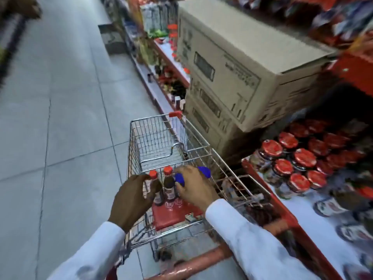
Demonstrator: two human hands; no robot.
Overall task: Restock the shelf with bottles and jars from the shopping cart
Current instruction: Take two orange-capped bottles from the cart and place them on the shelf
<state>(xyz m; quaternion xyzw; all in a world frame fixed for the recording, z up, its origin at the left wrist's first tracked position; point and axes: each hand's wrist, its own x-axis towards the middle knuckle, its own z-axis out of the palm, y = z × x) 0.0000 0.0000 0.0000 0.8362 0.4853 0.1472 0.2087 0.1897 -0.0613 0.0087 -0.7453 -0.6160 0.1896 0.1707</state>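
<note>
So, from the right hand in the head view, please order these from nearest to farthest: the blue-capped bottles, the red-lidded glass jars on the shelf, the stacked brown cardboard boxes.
1. Blue-capped bottles: in the cart, under the right hand.
2. Red-lidded glass jars: shelf, to its right.
3. Stacked brown cardboard boxes: beyond, up right.

Head camera looks steeply down, close over the cart (173, 138), aisle ahead.

left hand (134, 199) curled, right hand (193, 185) (palm down) curled
</note>
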